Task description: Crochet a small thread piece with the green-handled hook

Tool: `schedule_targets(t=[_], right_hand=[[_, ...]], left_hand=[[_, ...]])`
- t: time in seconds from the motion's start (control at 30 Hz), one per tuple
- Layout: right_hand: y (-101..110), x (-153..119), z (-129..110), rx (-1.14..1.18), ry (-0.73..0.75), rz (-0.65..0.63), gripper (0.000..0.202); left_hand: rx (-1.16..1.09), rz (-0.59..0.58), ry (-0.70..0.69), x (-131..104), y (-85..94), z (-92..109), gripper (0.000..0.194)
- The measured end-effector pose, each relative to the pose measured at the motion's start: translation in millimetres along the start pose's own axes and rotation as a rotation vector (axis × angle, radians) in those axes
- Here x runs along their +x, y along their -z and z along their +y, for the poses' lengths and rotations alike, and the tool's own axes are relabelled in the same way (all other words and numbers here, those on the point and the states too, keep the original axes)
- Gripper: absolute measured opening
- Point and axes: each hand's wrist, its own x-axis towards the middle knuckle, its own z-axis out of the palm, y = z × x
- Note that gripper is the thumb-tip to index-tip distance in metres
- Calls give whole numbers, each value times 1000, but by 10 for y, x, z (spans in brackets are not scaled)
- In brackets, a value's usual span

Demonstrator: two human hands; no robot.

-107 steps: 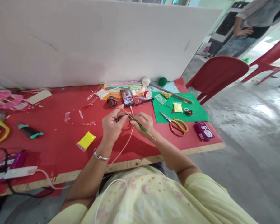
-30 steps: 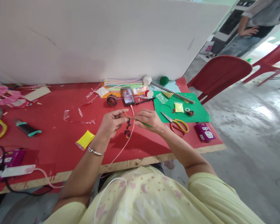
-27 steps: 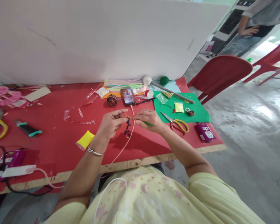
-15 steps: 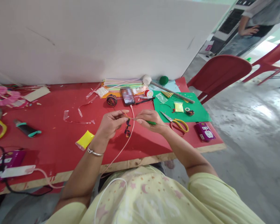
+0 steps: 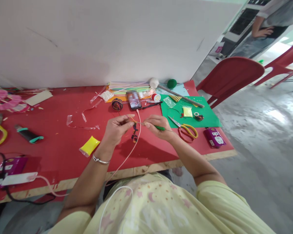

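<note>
My right hand (image 5: 158, 126) is closed around a crochet hook (image 5: 160, 128) with a green handle; its thin metal shaft points left toward my other hand. My left hand (image 5: 119, 127) pinches multicoloured yarn, with an orange strand showing at the fingertips. Below those fingers dangles a small dark crocheted piece (image 5: 134, 136) with orange and purple flecks. The hook's tip meets the yarn, but the stitch is too small to make out. Behind my hands a ball of the same dark yarn (image 5: 117, 104) rests on the red tabletop (image 5: 61, 143).
A phone (image 5: 134, 100) with a pink cable lies behind my hands. Scissors (image 5: 185, 130) and a pale yellow packet (image 5: 187, 111) sit to the right. On the left are a bright yellow packet (image 5: 90, 146) and a cutter (image 5: 29, 134). A person stands beyond a red chair (image 5: 231, 78).
My right hand has shifted very slightly right with the crochet hook. The dangling piece has swung and turned a little. My left hand keeps its pinch.
</note>
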Motion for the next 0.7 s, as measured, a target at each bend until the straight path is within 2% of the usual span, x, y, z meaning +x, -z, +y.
schedule_targets(t=[0.17,0.27,0.33,0.43,0.6,0.63,0.7], right_hand=[[-51,-16,7,303,-349,-15,38],[-260,-71,75,583,-595,99,50],[-422,-109,96,674,-658,176,54],[-586,-122,54,486,-549,288,46],[-691,-49,-26,56,-287,323,32],[-718,-41,-21,1,-256,347,31],[-772,-41,12,-98,-192,404,30]], left_hand=[[-74,-33,44,6,-24,-20,32],[-135,-49,57,16,-78,-41,37],[-165,-30,36,19,-132,-68,40],[-181,44,-16,12,-219,-136,41],[-13,253,-260,-9,-332,-257,41],[-38,273,-254,-9,-349,-263,40],[-186,255,-140,0,-363,-245,41]])
